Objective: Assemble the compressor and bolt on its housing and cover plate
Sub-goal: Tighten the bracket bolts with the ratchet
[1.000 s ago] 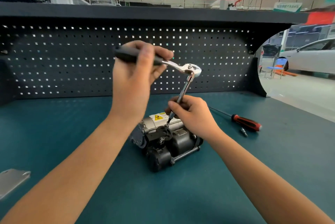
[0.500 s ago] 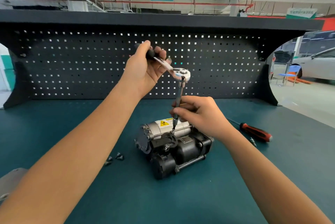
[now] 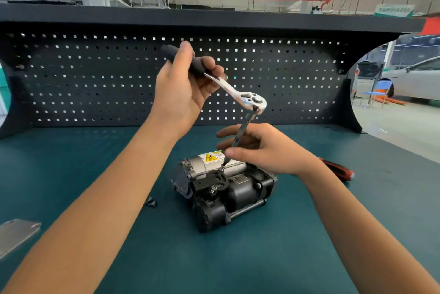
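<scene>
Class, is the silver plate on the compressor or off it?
Off: the silver plate lies on the bench, apart from the compressor.

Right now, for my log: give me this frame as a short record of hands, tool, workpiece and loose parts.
Left hand: grips the ratchet by its black handle, above the bench
Right hand: pinches the extension bar low down
Tool tip: down at the top of the compressor
Loose parts: small bolts left of the compressor; metal plate at the left edge
Idle tool: red-handled screwdriver, behind the right wrist
</scene>
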A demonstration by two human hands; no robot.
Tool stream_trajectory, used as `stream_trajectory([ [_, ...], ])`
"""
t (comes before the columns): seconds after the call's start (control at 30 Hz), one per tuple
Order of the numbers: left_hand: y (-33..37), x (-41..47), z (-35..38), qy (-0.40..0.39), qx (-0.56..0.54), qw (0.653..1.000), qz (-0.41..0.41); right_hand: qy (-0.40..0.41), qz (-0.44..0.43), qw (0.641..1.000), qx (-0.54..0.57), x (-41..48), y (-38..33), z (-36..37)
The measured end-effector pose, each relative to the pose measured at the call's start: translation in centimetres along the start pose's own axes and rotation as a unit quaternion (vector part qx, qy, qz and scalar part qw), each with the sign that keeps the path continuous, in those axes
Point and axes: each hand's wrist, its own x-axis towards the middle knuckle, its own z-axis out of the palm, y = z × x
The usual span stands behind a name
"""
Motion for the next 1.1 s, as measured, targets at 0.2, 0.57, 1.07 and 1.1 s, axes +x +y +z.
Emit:
stream_trajectory([
  [0.2,-0.2,2.4,0.5,0.026,-0.044,0.992,-0.115,0.061,-0.049,0.989,-0.126,0.3,0.3,0.9],
  [0.57,-0.5,-3.9,0.3,-0.106,0.22,0.937,0.251,0.103,0.0,0.993,-0.059,1.0,0.5,0.9],
  [1.07,-0.6,-0.4,2.0,0.034,0.115,0.989,0.082,0.124,-0.015,0.992,-0.016,0.5,1.6,0.6],
  [1.1,-0.7,-1.6,1.9,-0.004,0.199,0.964,0.175,0.138,-0.011,0.99,-0.014,0.7,1.7,0.8],
])
